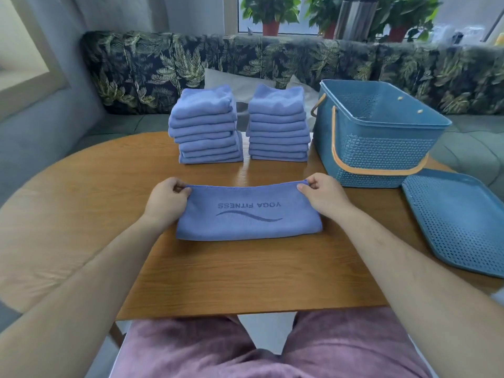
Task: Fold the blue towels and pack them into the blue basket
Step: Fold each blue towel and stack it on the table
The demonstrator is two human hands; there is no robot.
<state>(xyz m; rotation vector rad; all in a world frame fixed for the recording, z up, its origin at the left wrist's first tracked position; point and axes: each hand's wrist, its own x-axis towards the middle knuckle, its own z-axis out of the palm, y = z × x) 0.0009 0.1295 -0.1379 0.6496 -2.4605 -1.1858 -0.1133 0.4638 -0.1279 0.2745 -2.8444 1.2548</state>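
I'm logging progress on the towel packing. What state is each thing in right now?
towel: partly folded, lying flat, far corners pinched.
left hand: pinching towel's far left corner.
right hand: pinching its far right corner.
left stack: folded, unpacked.
right stack: folded, unpacked.
basket: open, no towels visible inside.
lid: off, flat beside basket.

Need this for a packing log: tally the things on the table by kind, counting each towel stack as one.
Towel stacks: 2 (left stack, right stack)
Loose towel: 1
Blue basket: 1
Basket lid: 1
Total: 5
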